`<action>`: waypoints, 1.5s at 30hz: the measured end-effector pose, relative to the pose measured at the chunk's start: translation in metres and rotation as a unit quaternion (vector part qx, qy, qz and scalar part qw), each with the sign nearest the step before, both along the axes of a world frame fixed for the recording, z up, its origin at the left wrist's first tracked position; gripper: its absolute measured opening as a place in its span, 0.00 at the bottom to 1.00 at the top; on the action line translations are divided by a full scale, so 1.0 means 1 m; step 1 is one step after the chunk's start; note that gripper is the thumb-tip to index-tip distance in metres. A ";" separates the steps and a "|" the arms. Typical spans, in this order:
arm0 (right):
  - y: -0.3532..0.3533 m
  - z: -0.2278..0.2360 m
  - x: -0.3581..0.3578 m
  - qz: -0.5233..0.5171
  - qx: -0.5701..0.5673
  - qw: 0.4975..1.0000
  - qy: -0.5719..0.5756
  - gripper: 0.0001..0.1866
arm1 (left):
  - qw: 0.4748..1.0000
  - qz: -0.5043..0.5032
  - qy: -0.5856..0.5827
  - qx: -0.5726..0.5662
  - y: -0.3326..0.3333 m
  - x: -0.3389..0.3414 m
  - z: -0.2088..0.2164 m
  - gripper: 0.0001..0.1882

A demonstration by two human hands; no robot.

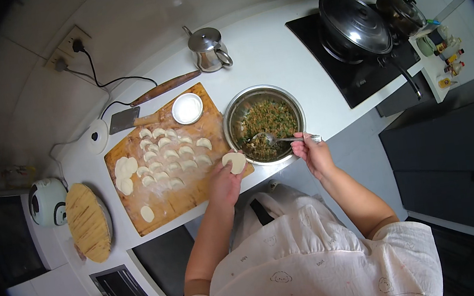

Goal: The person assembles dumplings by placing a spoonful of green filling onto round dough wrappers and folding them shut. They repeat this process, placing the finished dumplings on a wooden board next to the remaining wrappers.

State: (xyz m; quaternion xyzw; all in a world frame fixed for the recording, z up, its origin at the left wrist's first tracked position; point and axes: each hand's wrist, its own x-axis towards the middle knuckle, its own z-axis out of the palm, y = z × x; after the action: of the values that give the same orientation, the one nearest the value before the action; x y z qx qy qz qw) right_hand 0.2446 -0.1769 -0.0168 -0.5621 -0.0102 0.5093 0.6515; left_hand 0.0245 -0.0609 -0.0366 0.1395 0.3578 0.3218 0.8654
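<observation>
A round dumpling wrapper [234,162] lies in my left hand [225,185], held near the bowl's left rim. My right hand [312,150] grips the handle of a metal spoon [292,139], its head down in the chopped filling [269,117]. That brown and green filling sits in a steel bowl [297,100]. Left of the bowl is a floured wooden board [138,210] bearing several rows of folded dumplings [170,154]. A stack of flat wrappers [125,170] rests at the board's left edge, with a single wrapper [147,213] nearer me. A white dish of flour [187,108] stands on the board's far side.
Beyond the board lie a cleaver [125,119] and a wooden rolling pin [164,88], near a steel pot with a spout [208,48]. At right a lidded wok [355,24] stands on a black cooktop [354,86]. A wooden-topped round container [88,222] and a rice cooker [47,202] are far left.
</observation>
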 end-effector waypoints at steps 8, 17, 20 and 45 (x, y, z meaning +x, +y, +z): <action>0.010 0.039 -0.010 0.029 0.078 0.985 -0.150 0.16 | 0.996 0.031 -0.006 -0.080 0.006 0.054 0.022 0.20; -0.002 0.051 -0.024 0.206 0.159 0.739 -0.621 0.12 | 0.994 0.027 -0.055 -0.093 0.010 0.072 0.057 0.26; -0.006 0.047 -0.027 0.237 0.181 0.681 -0.669 0.15 | 0.991 0.017 -0.077 -0.104 0.013 0.072 0.052 0.27; -0.006 0.075 0.006 0.171 0.215 0.824 -0.496 0.10 | 0.980 -0.046 -0.188 -0.033 0.025 0.045 0.048 0.31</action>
State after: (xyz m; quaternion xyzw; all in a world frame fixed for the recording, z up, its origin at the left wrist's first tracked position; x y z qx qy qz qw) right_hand 0.2504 -0.1830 0.0580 -0.5740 -0.5369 0.2505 0.5653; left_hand 0.0692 -0.0354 0.0113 0.0640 0.1919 0.2901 0.9354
